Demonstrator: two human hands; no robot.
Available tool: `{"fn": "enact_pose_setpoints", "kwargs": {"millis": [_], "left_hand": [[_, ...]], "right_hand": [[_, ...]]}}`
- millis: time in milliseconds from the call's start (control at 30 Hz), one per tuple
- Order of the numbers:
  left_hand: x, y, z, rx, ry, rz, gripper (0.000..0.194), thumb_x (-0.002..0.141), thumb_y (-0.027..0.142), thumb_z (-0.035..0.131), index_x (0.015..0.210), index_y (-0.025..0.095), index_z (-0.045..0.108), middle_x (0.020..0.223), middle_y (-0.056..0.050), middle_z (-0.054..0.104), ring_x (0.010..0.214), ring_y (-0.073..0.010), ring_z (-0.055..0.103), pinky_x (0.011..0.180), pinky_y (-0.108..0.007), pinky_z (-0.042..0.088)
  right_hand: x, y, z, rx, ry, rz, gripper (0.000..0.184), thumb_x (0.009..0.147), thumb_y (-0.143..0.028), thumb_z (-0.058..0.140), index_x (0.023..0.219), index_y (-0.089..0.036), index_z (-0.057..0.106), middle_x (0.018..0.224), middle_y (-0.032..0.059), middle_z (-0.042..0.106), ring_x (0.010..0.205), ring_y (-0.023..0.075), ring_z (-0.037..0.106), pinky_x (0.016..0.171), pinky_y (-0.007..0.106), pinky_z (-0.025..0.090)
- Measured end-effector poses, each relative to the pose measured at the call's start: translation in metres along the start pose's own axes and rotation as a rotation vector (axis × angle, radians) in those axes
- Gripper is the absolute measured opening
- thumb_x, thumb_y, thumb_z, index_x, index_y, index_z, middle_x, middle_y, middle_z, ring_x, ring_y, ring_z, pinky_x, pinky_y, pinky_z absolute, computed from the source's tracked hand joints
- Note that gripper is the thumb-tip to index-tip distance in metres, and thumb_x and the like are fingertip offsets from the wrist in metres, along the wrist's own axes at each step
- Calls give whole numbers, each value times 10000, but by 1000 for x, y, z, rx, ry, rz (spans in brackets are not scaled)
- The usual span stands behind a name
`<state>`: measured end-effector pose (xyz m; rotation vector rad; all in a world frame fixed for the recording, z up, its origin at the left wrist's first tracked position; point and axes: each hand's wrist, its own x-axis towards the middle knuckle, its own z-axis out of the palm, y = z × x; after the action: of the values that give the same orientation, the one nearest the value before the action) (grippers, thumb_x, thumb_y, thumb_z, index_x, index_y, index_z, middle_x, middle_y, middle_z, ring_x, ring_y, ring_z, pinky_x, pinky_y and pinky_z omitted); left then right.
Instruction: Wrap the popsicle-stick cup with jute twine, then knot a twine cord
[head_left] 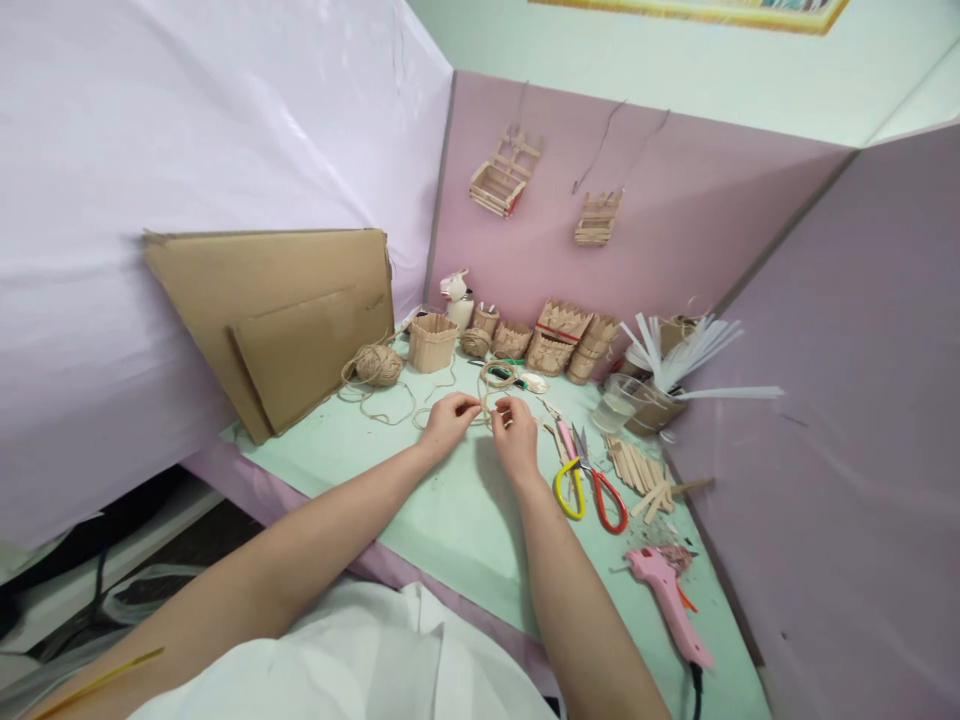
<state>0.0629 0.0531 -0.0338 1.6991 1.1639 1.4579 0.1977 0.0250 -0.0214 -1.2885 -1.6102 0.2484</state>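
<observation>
Both hands meet over the middle of the pale green table (420,520), on a length of jute twine (486,385). My left hand (450,422) pinches the twine between thumb and fingertips. Close beside it, my right hand (514,432) grips the same twine with curled fingers. Loops of the twine stand up just beyond the fingertips. A strand trails left over the table toward a ball of twine (377,365). Behind the hands stands a wooden-stick cup (433,343). Scissors (589,480) with one yellow and one red handle lie right of my right hand.
A pink glue gun (671,605) lies at the right front, its cord over the edge. Wooden sticks (641,470), a plastic cup of water (619,403) and white glue sticks (675,355) line the right side. Cardboard sheets (300,310) lean at left. Small stick baskets (551,338) stand behind.
</observation>
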Motion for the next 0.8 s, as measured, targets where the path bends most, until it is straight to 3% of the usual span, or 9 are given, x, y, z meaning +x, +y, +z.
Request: {"fn": "enact_pose_setpoints", "kwargs": {"millis": [100,267,567,800], "left_hand": [[-1,1,-1,27,-15,27,174,751,289,591,783,151,692,779,-48,664,720,-146,574,688,-267,445],[-2,3,-1,48,-41,42,175,764,265,577,805,149,702,802,-60,673,746,-154,588,709,-274,452],[-3,3,2,17,-64,6,164,749,247,558,780,147,684,781,-54,673,735,-155,578,702,-270,445],[-1,-3,6,-62,-99,-71,193,719,288,563,756,122,654,654,-20,616,603,-121,507,603,-244,396]], "right_hand": [[-4,-7,2,-35,-58,-175,204,794,-164,428,945,-186,564,1008,83,518,822,162,533,741,289,441],[-6,-8,1,-99,-81,-235,174,828,-174,432,922,-198,577,969,74,491,865,177,509,780,304,433],[-3,-5,4,-15,-47,-127,150,867,-222,382,797,-198,512,858,55,510,848,187,484,769,319,397],[0,-2,12,201,-37,73,131,810,-266,422,724,-202,498,757,27,528,782,175,477,733,301,381]]}}
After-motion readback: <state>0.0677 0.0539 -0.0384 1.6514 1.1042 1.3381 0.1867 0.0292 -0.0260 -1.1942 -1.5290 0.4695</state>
